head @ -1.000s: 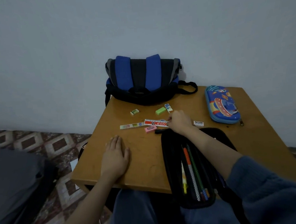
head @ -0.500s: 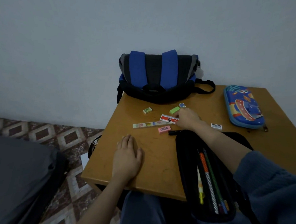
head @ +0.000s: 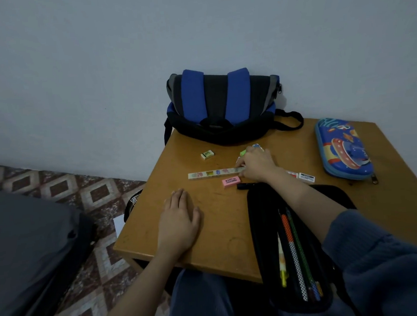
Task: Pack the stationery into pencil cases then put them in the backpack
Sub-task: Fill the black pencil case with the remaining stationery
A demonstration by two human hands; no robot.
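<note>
Reaching up the worktop (head: 218, 214), the right hand (head: 257, 165) sits at frame centre, its fingers (head: 246, 160) bent down onto the right end of the ruler (head: 213, 173); I can't tell whether they pinch it. The left hand (head: 180, 224) lies flat, fingers released, lower left of it. The ruler looks light, thin and stiff and lies flush, so I'd tip up that end first. It's a pale strip with small coloured pictures, just above the pink eraser (head: 231, 181), with the open black case (head: 261, 228) lower right.
</note>
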